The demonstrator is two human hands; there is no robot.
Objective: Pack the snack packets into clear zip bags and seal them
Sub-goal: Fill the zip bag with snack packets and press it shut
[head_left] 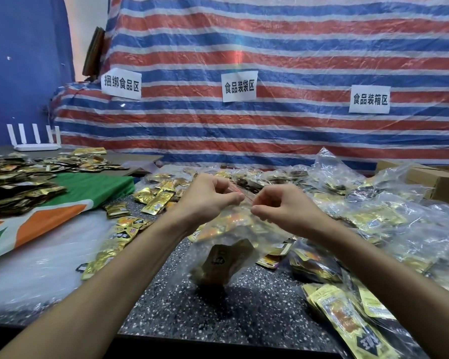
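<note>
Centre frame: left hand (210, 196) and right hand (280, 206) are each pinching the red-lined mouth of a clear zip bag (244, 229), holding it above the speckled table (218, 312). The bag is hanging mouth up, long axis roughly vertical, with snack packets (219, 260) sagging at its bottom. Sealing appears underway, not finished. A heap of filled bags (373, 216) is lying at right; loose packets (153, 198) are waiting at left.

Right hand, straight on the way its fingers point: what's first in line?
The right hand points left along the top edge of the clear zip bag it pinches. First in line is probably the left hand, pinching the same edge across a small gap; depth is unclear.
</note>
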